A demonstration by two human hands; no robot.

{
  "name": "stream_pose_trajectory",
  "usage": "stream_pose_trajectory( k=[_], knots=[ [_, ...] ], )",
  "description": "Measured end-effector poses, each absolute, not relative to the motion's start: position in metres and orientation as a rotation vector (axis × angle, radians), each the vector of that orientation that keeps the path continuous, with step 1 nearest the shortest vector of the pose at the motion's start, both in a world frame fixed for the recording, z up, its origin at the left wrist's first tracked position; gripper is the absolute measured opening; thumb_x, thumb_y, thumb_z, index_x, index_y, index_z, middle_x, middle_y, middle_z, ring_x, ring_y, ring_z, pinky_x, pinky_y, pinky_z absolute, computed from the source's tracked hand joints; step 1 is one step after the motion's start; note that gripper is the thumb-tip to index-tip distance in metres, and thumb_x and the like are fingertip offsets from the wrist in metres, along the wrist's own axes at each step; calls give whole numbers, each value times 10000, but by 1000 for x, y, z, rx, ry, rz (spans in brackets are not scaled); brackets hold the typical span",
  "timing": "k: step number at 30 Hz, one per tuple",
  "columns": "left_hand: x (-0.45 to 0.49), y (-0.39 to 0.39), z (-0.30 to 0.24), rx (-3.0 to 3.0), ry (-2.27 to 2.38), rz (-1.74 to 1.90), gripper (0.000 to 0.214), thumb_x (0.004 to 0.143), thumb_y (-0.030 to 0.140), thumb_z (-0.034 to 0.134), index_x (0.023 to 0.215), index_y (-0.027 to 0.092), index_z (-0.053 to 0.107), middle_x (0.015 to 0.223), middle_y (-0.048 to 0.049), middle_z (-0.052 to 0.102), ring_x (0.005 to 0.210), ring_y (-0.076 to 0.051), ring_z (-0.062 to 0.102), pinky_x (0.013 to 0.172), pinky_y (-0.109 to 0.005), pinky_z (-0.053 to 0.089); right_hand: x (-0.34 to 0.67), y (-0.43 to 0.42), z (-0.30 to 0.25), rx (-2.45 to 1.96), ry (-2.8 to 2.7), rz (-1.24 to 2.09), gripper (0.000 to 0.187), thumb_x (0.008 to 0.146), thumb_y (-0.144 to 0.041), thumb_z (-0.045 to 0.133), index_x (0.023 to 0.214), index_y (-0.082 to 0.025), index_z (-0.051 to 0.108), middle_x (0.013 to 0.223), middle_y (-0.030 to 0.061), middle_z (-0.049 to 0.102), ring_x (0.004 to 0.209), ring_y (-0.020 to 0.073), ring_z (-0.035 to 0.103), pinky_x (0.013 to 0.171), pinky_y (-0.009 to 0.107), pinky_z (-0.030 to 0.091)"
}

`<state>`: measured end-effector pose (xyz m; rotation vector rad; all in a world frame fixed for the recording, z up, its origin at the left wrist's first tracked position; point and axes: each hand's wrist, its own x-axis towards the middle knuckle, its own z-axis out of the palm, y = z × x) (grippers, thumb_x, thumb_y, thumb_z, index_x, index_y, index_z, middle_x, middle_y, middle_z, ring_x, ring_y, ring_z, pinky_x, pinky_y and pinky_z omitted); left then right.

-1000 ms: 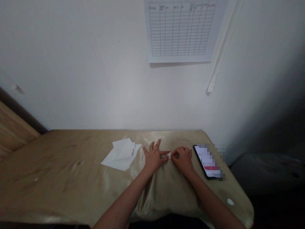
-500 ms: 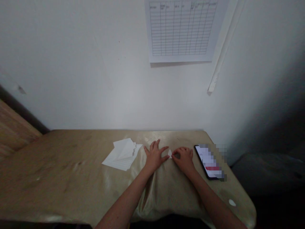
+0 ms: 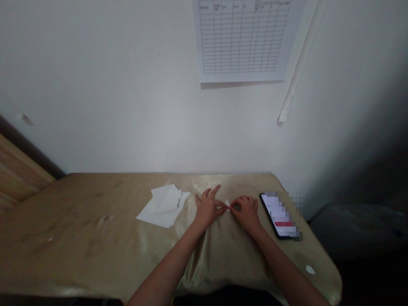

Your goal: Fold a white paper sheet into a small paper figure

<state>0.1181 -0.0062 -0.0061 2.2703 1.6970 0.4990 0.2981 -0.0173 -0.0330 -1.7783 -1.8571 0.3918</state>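
A small folded piece of white paper [image 3: 227, 202] stands out between my two hands, its pointed tip facing the wall. My left hand [image 3: 208, 207] pinches its left side between thumb and forefinger, with the other fingers spread. On the opposite side, my right hand [image 3: 247, 210] grips the same piece with thumb and forefinger, the remaining fingers curled. Most of the lower part of the piece is hidden by fingertips. Left of my hands lie several white paper sheets [image 3: 162, 208], overlapping, one with a torn edge.
A phone [image 3: 277, 216] with its screen lit lies right of my hands. A small white scrap [image 3: 310, 270] is near the right front corner of the cloth-covered table [image 3: 95, 238]. The wall behind carries a printed chart [image 3: 242, 42].
My left thumb and forefinger have closed onto the small paper, where they were apart before. My right hand has kept its hold and hardly moved.
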Motion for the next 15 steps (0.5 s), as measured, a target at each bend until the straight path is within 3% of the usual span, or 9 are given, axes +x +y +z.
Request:
stream_pose_trajectory(
  k=[15],
  knots=[
    [120,-7,-13,2274,1762,488,395,828,455,750,1201,571,688,1695,105,233,1531,-420,228,1152,-797,-28,298,-18,-30,-1785,-1856,404,115,856,-329,670,895,-281,767,1108,48,704,1210,303,478,1161,578,134]
  ],
)
